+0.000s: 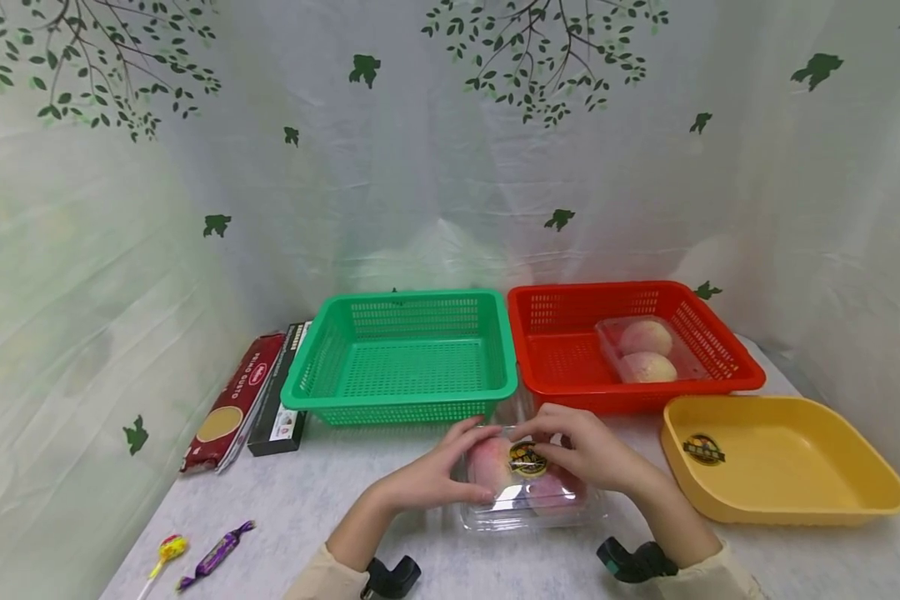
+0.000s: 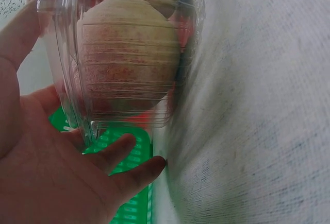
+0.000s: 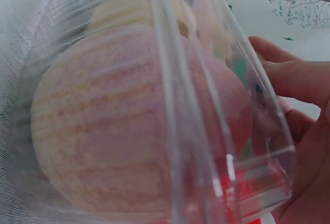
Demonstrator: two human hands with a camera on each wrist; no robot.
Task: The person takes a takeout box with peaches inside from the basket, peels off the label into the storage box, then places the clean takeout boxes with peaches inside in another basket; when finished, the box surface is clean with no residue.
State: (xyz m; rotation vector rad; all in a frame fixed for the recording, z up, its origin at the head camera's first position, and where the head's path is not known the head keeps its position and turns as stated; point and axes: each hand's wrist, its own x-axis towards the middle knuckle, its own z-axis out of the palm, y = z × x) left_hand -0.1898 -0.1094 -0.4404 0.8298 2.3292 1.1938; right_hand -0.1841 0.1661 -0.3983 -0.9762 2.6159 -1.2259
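Observation:
A clear plastic clamshell of peaches (image 1: 491, 467) lies on the table in front of me, its lid down. A round black-and-gold sticker (image 1: 528, 459) is on the lid. My left hand (image 1: 441, 469) rests along the clamshell's left side, thumb on the lid. In the left wrist view, its lower fingers (image 2: 139, 175) stretch out loosely beside the plastic wall. Over the lid from the right, my right hand (image 1: 588, 446) touches the sticker's edge with bent index finger and thumb. A peach (image 3: 103, 126) shows large through the plastic in the right wrist view.
Behind stand a green basket (image 1: 412, 414) and a red basket (image 1: 555, 358) holding another peach pack (image 1: 648, 350). A yellow tray (image 1: 802, 467) with a similar sticker is at right. Left are a red packet (image 1: 232, 400), a black box (image 1: 279, 408), a lollipop (image 1: 171, 548) and a purple candy (image 1: 217, 556).

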